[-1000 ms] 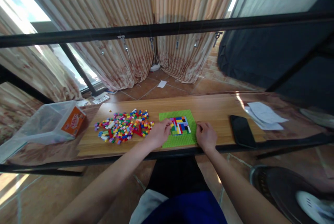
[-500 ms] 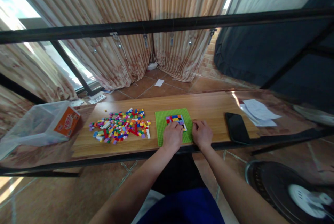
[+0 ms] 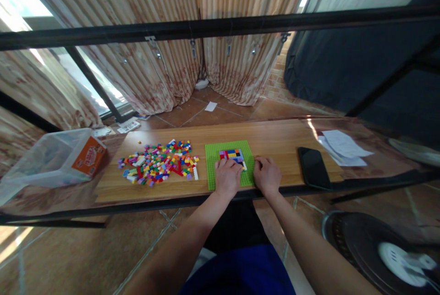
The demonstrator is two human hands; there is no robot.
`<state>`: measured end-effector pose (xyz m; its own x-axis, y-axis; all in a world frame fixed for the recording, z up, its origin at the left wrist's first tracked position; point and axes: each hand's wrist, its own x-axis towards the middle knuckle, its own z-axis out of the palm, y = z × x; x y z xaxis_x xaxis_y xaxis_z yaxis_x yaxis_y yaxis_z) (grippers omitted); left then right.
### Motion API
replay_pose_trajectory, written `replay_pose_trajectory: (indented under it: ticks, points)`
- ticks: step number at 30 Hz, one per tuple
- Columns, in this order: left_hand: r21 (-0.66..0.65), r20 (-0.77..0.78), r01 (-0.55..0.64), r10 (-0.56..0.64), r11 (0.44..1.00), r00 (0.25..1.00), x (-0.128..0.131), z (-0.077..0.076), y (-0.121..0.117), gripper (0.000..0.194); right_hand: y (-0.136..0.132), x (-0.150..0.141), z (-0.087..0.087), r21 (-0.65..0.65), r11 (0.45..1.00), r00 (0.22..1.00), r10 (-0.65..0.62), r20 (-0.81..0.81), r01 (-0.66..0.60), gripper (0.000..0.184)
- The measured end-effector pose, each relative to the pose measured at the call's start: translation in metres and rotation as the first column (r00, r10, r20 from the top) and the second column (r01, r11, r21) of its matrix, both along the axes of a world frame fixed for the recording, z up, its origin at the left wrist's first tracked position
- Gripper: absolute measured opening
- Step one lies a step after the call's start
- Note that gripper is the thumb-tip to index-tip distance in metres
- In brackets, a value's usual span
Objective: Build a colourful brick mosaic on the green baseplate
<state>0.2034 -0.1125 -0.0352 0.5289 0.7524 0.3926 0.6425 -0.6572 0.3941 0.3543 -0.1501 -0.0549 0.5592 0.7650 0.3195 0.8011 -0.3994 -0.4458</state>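
A green studded baseplate (image 3: 212, 166) lies on the wooden board in front of me. On it is a flat patch of coloured toy bricks (image 3: 232, 153) with a pale border. My left hand (image 3: 228, 178) rests over the near side of this patch, fingers bent down and closed onto it; whatever is under the fingertips is hidden. At the right edge of the baseplate, my right hand (image 3: 267, 176) is curled with its fingers together. I cannot make out what, if anything, is inside it.
Left of the baseplate spreads a pile of loose toy bricks (image 3: 160, 164). A clear plastic box (image 3: 51, 160) with an orange label stands at the far left. To the right are a black phone (image 3: 313, 167) and white papers (image 3: 343, 147). A black rail (image 3: 213, 29) crosses beyond the board (image 3: 275, 137).
The view has shifted slightly. Both hands keep nearly the same places, the left over the brick patch and the right at the baseplate's edge. More dark and coloured bricks show beside the left fingers.
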Motion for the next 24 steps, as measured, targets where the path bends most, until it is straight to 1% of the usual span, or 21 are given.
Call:
replay_pose_trajectory:
  ticks: [5, 13, 19, 24]
  points:
    - [0.063, -0.035, 0.073, -0.071, 0.995, 0.997, -0.0026, 0.0009, 0.0038, 0.024, 0.0003, 0.0015, -0.0022, 0.007, 1.000, 1.000, -0.001, 0.011, 0.001, 0.028]
    - [0.134, -0.055, 0.082, -0.075, 0.988, 0.996, -0.0034, -0.0017, 0.0036, 0.024, 0.0006, 0.0021, -0.0018, 0.007, 1.000, 1.000, 0.005, -0.001, -0.005, 0.029]
    - [0.146, -0.056, 0.079, -0.071, 0.986, 0.996, -0.0050, -0.0043, 0.0019, 0.022, -0.0003, 0.0011, -0.0009, 0.012, 1.000, 1.000, 0.003, -0.010, -0.003, 0.030]
    - [0.128, -0.034, 0.087, -0.084, 0.988, 0.996, -0.0067, -0.0060, 0.0025, 0.021, -0.0001, 0.0010, -0.0013, 0.021, 1.000, 1.000, 0.003, -0.002, -0.002, 0.029]
